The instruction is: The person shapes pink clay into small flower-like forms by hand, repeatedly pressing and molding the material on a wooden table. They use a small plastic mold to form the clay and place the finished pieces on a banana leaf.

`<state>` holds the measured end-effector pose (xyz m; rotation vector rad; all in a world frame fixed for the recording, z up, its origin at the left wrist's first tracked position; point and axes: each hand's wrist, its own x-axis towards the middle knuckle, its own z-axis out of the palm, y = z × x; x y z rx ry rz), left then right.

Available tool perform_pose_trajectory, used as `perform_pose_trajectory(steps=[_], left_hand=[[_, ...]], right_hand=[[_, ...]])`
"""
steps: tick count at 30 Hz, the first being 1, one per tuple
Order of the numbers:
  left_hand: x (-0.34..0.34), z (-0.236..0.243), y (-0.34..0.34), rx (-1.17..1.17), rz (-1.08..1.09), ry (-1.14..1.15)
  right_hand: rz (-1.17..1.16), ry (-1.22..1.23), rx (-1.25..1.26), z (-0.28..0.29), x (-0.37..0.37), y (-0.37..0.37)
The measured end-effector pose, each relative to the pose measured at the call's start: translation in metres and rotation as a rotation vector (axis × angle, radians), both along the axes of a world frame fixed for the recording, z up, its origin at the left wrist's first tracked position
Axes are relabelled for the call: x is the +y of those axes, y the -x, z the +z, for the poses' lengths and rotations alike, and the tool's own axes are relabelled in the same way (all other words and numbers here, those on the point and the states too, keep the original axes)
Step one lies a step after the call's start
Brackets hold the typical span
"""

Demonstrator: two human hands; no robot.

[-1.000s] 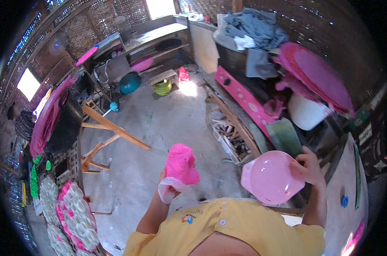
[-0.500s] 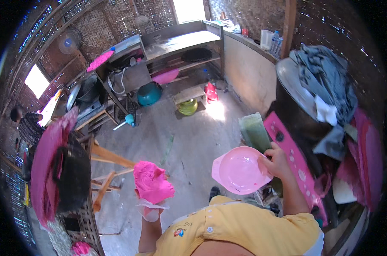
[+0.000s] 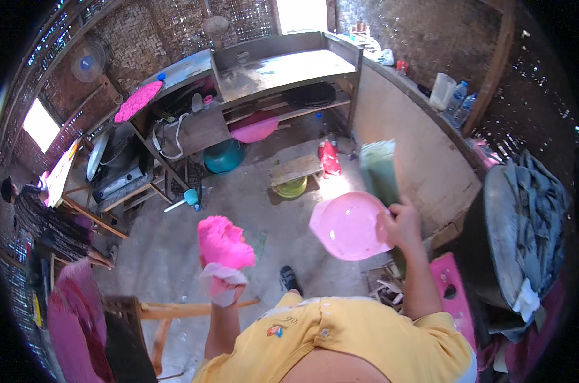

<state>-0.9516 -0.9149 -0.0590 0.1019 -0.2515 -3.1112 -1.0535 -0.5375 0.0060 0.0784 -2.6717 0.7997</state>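
Observation:
My left hand is closed under a lumpy bright pink mass, which looks like dough. A white wrap, cloth or plastic, lies between the hand and the mass. My right hand grips the edge of a shallow pink plastic bowl with handles, tilted so that its inside shows. Behind the bowl a flat green piece like a leaf or sheet hangs close to the same hand; whether the fingers hold it too I cannot tell.
A low wooden stool stands ahead beside a red bag-like thing. A blue dipper lies on the floor near a teal basin. Left are a stove and another person. A cloth-topped large pot stands right.
I have stepped forward: the bench and stool are closer, and the large pot on the right has slid back and lower in view. Both hands keep what they carry.

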Motion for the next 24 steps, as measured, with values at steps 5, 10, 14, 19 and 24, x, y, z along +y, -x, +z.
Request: perform_pose_trajectory(steps=[5, 10, 14, 19, 24], left_hand=[[-0.041, 0.018, 0.119, 0.091, -0.145, 0.122], [-0.075, 0.030, 0.233, 0.194, -0.305, -0.077], [-0.085, 0.023, 0.314, 0.283, -0.372, -0.187], [-0.089, 0.019, 0.392, 0.185, -0.316, -0.057], [-0.089, 0.021, 0.463, 0.039, -0.119, 0.223]], right_hand=[[-0.192, 0.055, -0.027, 0.000, -0.011, 0.075], [-0.297, 0.017, -0.059, 0.001, -0.011, 0.147], [-0.338, -0.055, 0.052, -0.013, -0.004, 0.196], [-0.435, -0.035, -0.147, -0.035, 0.009, 0.290], [-0.396, 0.076, -0.289, -0.054, -0.022, 0.439]])
